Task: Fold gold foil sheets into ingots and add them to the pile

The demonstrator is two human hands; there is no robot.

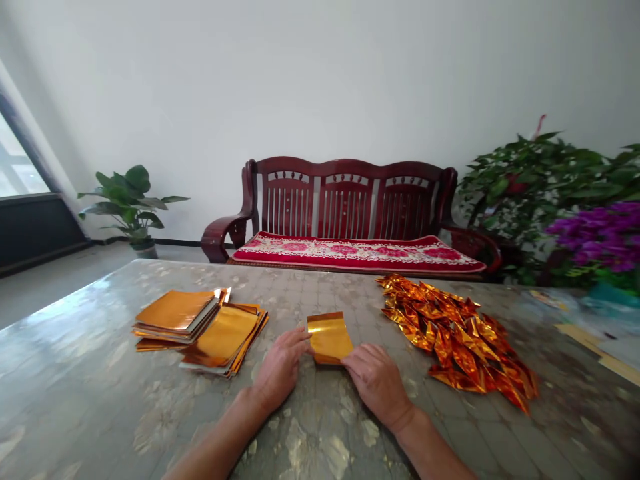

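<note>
A sheet of shiny gold foil paper is on the table in front of me, its near edge slightly raised. My left hand grips its left edge with the fingertips. At its lower right corner, my right hand pinches the paper between thumb and fingers. Stacks of flat gold foil sheets lie to the left, one pile overlapping another. Over on the right is a heap of folded gold foil pieces with pointed ends.
The patterned table spans the foreground. Behind it stands a dark red wooden bench with a red floral cushion. A potted plant is at left; purple flowers and plastic bags are at right.
</note>
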